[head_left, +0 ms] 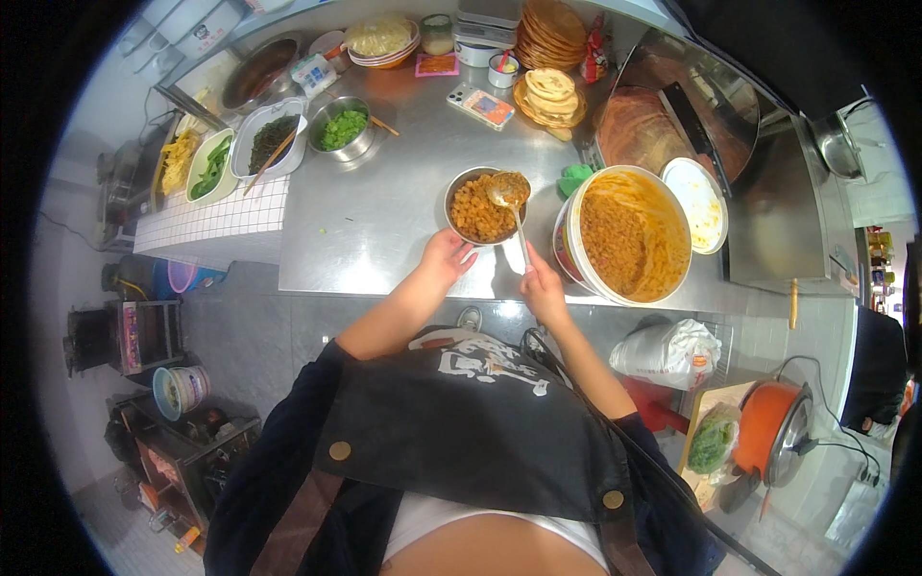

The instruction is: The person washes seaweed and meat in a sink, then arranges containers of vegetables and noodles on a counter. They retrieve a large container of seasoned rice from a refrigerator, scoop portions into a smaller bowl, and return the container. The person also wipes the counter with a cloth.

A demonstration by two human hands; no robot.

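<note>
A round metal bowl (451, 216) with chunky orange-brown food (479, 209) stands on the steel counter. My left hand (448, 255) touches the near left side of its rim, fingers apart. In my right hand (542, 284) is the handle of a metal spoon (520, 227); its bowl, heaped with the same kind of food, lies over the right part of the metal bowl. Just right of that hand stands a large white plastic bucket (573, 237), partly filled with similar food and smeared orange inside. Its white lid (702, 209), also smeared, lies to the right.
Behind are a phone (481, 106), flatbreads (551, 93) and a metal bowl of chopped greens (344, 129). A cleaver (688, 126) rests on a round wooden chopping block (634, 129) at the right. Food tubs stand left, including one of dark strands (274, 140) with chopsticks.
</note>
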